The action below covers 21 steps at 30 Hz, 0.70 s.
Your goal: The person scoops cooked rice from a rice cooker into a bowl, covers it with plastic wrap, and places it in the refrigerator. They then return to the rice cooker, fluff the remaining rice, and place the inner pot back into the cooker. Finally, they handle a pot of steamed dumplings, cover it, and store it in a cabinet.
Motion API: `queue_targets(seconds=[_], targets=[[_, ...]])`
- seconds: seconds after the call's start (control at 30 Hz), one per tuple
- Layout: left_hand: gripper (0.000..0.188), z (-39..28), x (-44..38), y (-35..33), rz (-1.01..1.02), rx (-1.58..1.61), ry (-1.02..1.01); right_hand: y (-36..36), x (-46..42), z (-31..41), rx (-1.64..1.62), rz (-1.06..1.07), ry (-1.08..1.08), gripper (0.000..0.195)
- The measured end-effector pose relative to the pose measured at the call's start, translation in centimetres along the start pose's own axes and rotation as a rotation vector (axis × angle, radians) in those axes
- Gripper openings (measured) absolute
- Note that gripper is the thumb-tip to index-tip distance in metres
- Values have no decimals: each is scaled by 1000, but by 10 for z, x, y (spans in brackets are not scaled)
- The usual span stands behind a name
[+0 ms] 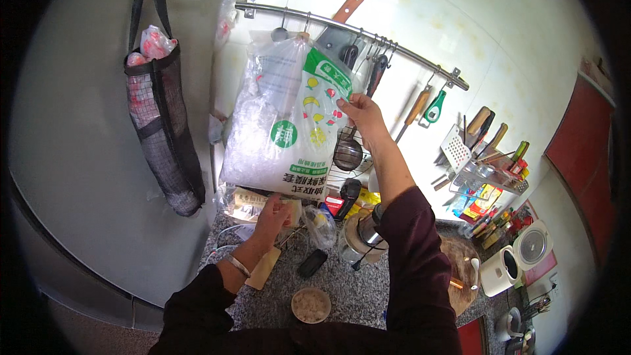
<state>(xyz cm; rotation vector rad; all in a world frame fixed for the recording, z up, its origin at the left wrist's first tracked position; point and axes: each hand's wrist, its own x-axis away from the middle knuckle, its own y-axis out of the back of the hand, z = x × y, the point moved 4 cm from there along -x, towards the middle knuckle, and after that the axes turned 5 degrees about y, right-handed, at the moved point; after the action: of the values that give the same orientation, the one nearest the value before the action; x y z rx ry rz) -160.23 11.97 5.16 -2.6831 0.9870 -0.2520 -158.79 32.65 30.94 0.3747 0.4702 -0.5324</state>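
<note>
A large clear plastic bag with printed fruit and green marks [283, 125], full of thin crinkled plastic covers, is in front of the hanging rail. My right hand [362, 113] pinches its right edge between thumb and fingers. At its bottom edge is my left hand [273, 217], fingers curled; whether they grip the bag or only touch it is hard to tell. Behind that hand lies a printed food packet [246, 203] on the granite counter. A bowl of rice [311, 305] stands nearest my body.
A metal rail [409, 54] holds a cleaver [345, 24] and other utensils. A mesh bag [165, 128] hangs at left. On the counter are a black case [312, 263], a steel-topped appliance [367, 231], a round chopping board [456, 261] and an open white rice cooker [498, 271]. Knives fill a wall rack [473, 182].
</note>
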Motion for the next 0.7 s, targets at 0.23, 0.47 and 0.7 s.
queue_targets(seconds=[0.23, 0.47, 0.7], targets=[[38, 0, -22, -3, 17, 301, 13, -14, 16, 18, -177, -34, 190, 16], [34, -5, -28, 1, -18, 432, -31, -20, 27, 64, 551, 62, 658, 21], [35, -5, -29, 3, -9, 434, -84, -25, 11, 54, 1098, 55, 419, 42]])
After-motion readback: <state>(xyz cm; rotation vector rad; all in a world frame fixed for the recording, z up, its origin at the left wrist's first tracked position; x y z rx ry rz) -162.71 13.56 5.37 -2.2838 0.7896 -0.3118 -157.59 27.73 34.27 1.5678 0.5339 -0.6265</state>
